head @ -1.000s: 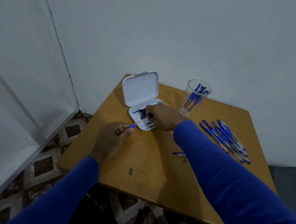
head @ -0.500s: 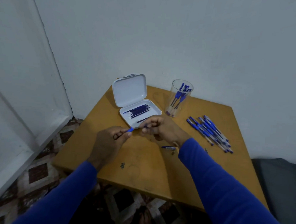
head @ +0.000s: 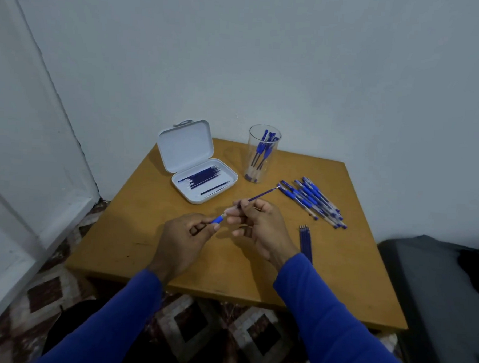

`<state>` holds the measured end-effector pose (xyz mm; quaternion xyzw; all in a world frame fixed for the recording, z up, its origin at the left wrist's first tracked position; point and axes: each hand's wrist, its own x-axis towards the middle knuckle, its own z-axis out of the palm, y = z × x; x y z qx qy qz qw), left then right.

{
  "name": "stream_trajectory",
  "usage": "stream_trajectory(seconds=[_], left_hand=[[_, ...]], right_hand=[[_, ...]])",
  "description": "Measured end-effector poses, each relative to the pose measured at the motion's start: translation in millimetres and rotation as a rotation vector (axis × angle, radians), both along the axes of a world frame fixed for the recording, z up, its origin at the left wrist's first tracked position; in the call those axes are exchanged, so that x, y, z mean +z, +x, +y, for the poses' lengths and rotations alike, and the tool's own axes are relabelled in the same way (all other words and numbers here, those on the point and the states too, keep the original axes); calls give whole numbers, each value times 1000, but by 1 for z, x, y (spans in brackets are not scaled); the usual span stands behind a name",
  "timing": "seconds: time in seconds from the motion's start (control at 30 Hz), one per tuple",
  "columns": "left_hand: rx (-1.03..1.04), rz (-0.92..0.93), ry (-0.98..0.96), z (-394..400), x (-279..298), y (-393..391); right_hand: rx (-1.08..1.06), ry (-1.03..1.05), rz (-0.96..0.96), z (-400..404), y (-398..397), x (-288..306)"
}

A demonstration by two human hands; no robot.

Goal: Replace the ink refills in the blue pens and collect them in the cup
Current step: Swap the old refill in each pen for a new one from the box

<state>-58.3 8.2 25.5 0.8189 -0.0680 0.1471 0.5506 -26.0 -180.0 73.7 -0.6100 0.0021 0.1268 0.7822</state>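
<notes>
My left hand (head: 184, 238) pinches a blue pen barrel (head: 218, 218) by its grip end, above the middle of the wooden table (head: 151, 249). My right hand (head: 259, 226) pinches a thin dark blue refill (head: 262, 195) that sticks up and to the right, its lower end at the barrel's mouth. An open white case (head: 205, 179) with several refills lies at the back left. A clear cup (head: 262, 154) holding several blue pens stands behind my hands. A pile of blue pens (head: 312, 200) lies at the right.
A few loose refills (head: 305, 241) lie on the table beside my right wrist. A white wall and door frame (head: 25, 170) stand to the left. A dark grey seat (head: 437, 297) borders the table on the right. The patterned floor (head: 211, 327) shows below the table's front edge.
My right hand left the case with a refill and came back to the left hand; the refill now sits at the barrel's opening. The camera view has pulled back.
</notes>
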Motion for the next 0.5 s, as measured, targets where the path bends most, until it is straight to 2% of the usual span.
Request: stream_trajectory(seconds=[0.5], left_hand=[[-88,10,44,-31,-15,3]], right_hand=[[-89,-65,-29,-37,-19,-11]])
